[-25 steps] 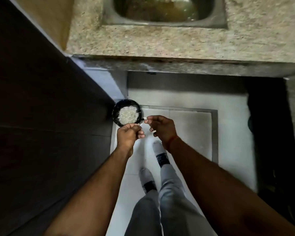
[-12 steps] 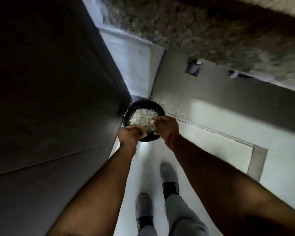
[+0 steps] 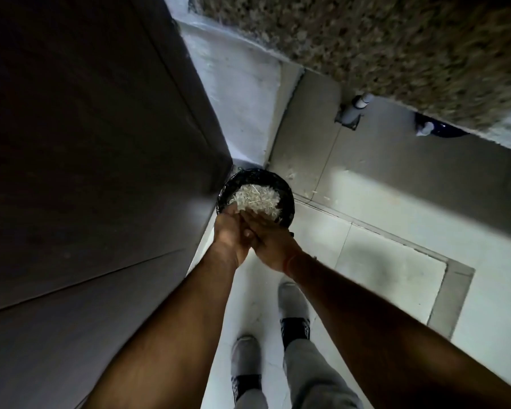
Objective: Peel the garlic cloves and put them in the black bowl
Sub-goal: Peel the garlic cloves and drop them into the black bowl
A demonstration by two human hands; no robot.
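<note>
A round black container (image 3: 257, 174) stands on the floor in the corner, half filled with white papery garlic skins (image 3: 257, 197). My left hand (image 3: 230, 237) and my right hand (image 3: 273, 246) are pressed against each other just above its near rim, fingers pointing into it. Whatever lies between the palms is hidden. No whole garlic clove shows anywhere.
A dark cabinet door (image 3: 86, 172) fills the left side, close to the container. The speckled granite counter edge (image 3: 396, 39) overhangs at top right, with a grey pipe (image 3: 357, 107) under it. Skin scraps (image 3: 316, 193) lie on the pale tiles. My shoes (image 3: 292, 302) stand below the hands.
The view tilted down and closer to the container; the sink left the frame. Both hands moved from a fingertip pinch beside the container to being pressed together over its rim.
</note>
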